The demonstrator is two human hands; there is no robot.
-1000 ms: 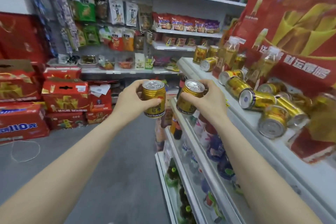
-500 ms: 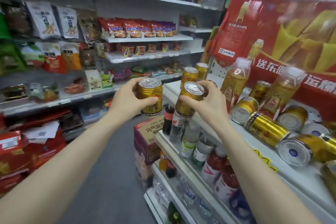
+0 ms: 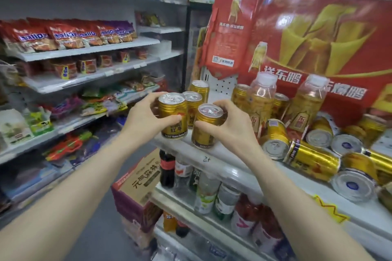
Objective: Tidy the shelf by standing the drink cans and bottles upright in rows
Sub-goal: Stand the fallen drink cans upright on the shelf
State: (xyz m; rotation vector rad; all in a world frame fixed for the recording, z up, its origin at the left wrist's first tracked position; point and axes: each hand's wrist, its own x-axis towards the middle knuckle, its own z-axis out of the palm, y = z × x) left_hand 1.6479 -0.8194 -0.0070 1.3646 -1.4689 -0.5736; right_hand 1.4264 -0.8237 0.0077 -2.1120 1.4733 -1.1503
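Cans fill both hands. The left hand (image 3: 148, 121) wraps one gold can (image 3: 172, 115) with thumb across the front and fingers curled round the back, and the right hand (image 3: 231, 127) holds a second can (image 3: 206, 126) the same way, thumb low on the front, fingers over the far rim. Both cans are upright, tabs on top, and held by the sides, which leaves their bases free to meet the shelf (image 3: 214, 154). They sit at the shelf's left end, and whether the bases already touch it cannot be told; the left one is at the very corner, its base close to the front edge, so a small slip outward would likely tip it to the floor.

Just behind them stand two more cans (image 3: 196, 96), upright, the start of a row; the held pair seems meant to go in front as the next rank. To the right two bottles (image 3: 262, 104) stand upright against a red box (image 3: 318, 40), with cans between and behind them.

Open room is thin. A clear strip of shelf runs along the front lip from the right hand towards a heap of fallen cans (image 3: 311, 161) lying on their sides, ends facing out. These round bodies would probably roll if nudged, so the right wrist has little margin on that side. The heap makes up most of the work left.
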